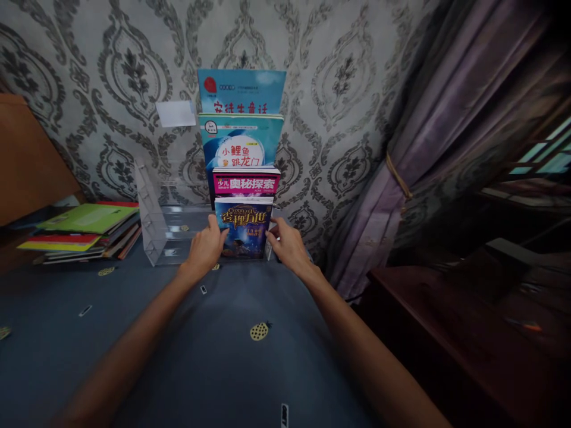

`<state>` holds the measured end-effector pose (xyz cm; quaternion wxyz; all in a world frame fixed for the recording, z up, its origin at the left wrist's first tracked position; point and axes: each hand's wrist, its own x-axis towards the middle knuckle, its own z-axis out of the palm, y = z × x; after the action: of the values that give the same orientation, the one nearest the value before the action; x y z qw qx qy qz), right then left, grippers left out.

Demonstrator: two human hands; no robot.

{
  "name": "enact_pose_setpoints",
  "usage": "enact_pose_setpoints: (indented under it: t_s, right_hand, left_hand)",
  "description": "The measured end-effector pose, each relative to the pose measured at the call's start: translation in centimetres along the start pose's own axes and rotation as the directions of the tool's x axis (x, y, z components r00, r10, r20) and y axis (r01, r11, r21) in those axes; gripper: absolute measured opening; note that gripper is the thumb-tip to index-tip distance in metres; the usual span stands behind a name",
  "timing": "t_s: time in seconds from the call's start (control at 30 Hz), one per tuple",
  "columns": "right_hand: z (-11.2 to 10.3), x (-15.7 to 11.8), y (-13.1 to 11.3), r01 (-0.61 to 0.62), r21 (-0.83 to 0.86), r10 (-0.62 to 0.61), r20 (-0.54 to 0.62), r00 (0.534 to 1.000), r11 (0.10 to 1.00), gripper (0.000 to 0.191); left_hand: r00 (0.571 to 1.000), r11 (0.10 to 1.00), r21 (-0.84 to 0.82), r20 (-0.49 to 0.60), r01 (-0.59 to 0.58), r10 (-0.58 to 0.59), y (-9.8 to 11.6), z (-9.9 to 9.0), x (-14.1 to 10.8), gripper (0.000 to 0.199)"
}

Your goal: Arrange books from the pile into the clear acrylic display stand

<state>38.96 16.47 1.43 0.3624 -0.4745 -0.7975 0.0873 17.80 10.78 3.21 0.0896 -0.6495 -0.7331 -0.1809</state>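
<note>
Upright in the front tier of a clear plastic tiered rack [151,217] stands a dark blue paperback book [244,233] with gold title lettering. My left hand [207,246] grips its left edge, and my right hand [288,245] grips its right edge, thumbs towards the cover. Behind it, each a step higher, rise a book with a pink title band [248,183], a teal picture book [241,139] and a light blue book [243,89] at the back. The rack's left part holds no books; its right end is largely hidden by the books and my right hand.
On the left lies a pile of thin books [89,220] with green, yellow and red covers, beside an orange-brown panel [33,160]. A blue cloth [214,356] with pineapple prints covers the table. A purple curtain [379,226] and dark red furniture [423,321] are at right.
</note>
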Motion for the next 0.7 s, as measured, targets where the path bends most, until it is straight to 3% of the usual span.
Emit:
enact_pose_setpoints:
  t_s: [0.37,0.7]
  right_hand:
    - [0.38,-0.01,0.02,-0.042,0.041,0.044,-0.038,0.998,0.998,0.032]
    - [0.57,0.0,0.19,-0.033,0.045,0.036,-0.056,0.998,0.998,0.029]
  left_hand:
    - [0.999,0.992,0.127,0.031,0.011,-0.015,0.26,-0.23,-0.07,0.031]
    - [0.999,0.996,0.092,0.048,0.007,-0.011,0.38,-0.52,-0.13,0.03]
